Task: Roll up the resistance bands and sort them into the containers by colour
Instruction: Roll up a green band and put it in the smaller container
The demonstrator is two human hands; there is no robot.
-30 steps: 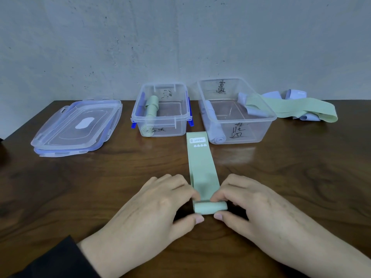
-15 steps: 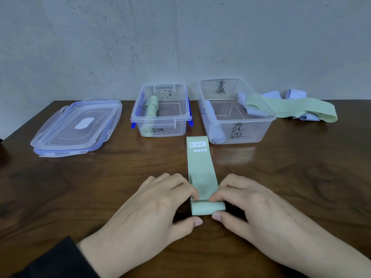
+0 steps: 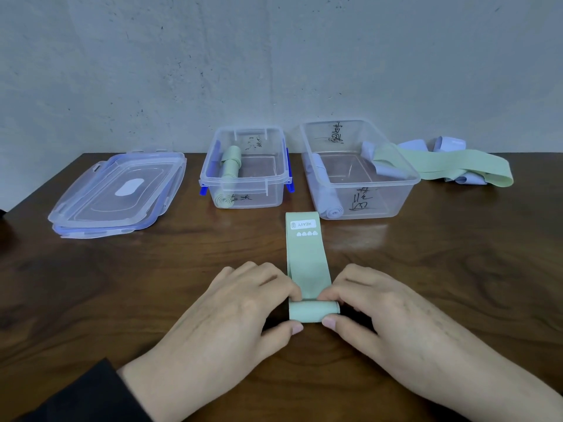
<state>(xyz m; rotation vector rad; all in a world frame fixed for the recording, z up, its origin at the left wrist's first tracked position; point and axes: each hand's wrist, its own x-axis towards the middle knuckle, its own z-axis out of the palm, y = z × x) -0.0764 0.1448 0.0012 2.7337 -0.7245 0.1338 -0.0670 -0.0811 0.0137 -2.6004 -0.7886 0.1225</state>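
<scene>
Nearest, the left hand (image 3: 243, 303) and right hand (image 3: 380, 306) are pinching the roll (image 3: 313, 311) at the near end of the green band (image 3: 307, 257), thumbs behind and fingertips on top, probably keeping it tight. The unrolled part is lying flat on the bench (image 3: 426, 269), pointing away. Beyond, the green box (image 3: 246, 190) is holding green rolls, the blue box (image 3: 362, 178) blue ones. Loose bands (image 3: 451, 161) are waiting far right; lids (image 3: 115, 193) are stacked far left.

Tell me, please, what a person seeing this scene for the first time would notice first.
First, the two hands near the front edge: the left hand and right hand pinch the rolled end of a green band lying flat on the wooden table. Behind it stand two clear containers, the left one holding green rolls, the right one a lilac roll.
</scene>
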